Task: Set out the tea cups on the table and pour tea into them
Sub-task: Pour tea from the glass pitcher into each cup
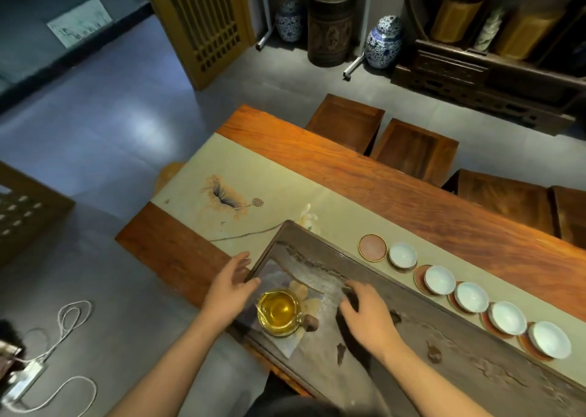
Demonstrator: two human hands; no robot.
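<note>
A glass pitcher [279,312] full of amber tea stands on a grey cloth at the left end of the dark stone tea tray [317,267]. Several pale empty tea cups [471,296] stand in a row on round coasters along the tray's far side, on the beige runner [253,175]. The leftmost coaster [372,247] holds no cup. My left hand [231,285] hovers open just left of the pitcher, at the tray's corner. My right hand [364,313] hovers over the tray to the right of the pitcher, fingers spread, holding nothing.
The long wooden table [396,188] has several wooden stools [412,150] along its far side. A power strip with white cables [47,353] lies on the floor at the left. Blue-and-white jars [384,40] and a dark shelf unit stand at the back.
</note>
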